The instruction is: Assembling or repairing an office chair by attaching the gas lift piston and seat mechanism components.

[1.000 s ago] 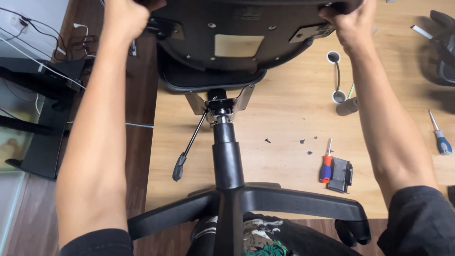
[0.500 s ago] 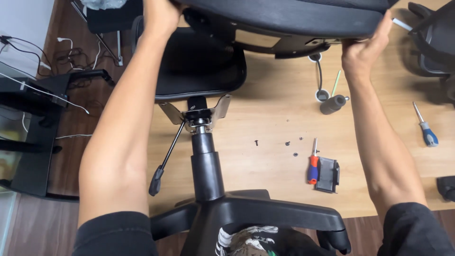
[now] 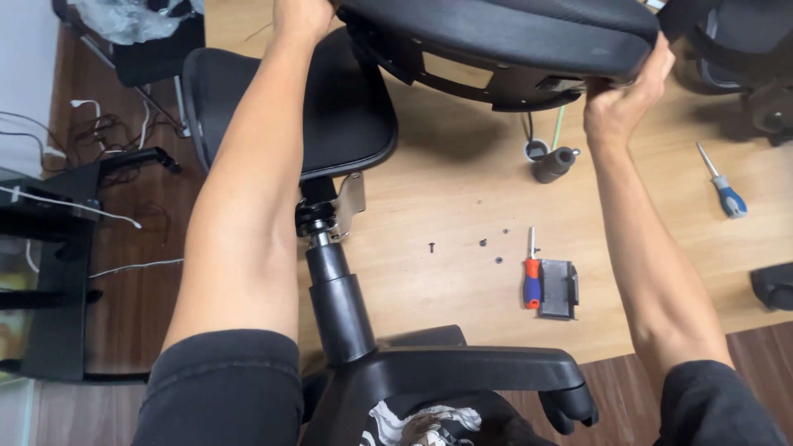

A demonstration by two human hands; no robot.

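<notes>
Above the chair base (image 3: 429, 372), we hold the black seat (image 3: 504, 37) in the air with both hands: the left hand (image 3: 301, 15) grips its left edge, the right hand (image 3: 619, 107) is wrapped around its right edge, fingers curled under the rim. The seat is tilted, with its underside and the mounting plate facing us, and it sits clear of the gas-lift column (image 3: 334, 293) and of the metal bracket (image 3: 347, 206) at the top of that column.

By our judgement, the work stands midway. The base and column are assembled and upright; the seat is not yet fixed to the mechanism. Several small dark screws (image 3: 483, 244) lie loose on the wooden floor panel (image 3: 462, 198), which suggests fastening remains to be done. A second black cushion (image 3: 273, 107) lies behind the column.

Near the screws we see a red-and-blue screwdriver (image 3: 532, 277) just beside a small dark grey block (image 3: 559, 289). A blue-handled screwdriver (image 3: 723, 190) lies well apart to the right, and a dark cylinder (image 3: 555, 163) rests near a small round cup (image 3: 536, 149).

The light panel covers part of a darker wooden floor. To the left stand a black stand (image 3: 58, 272) and white cables (image 3: 83, 211); another chair (image 3: 735, 49) occupies the upper right corner.
</notes>
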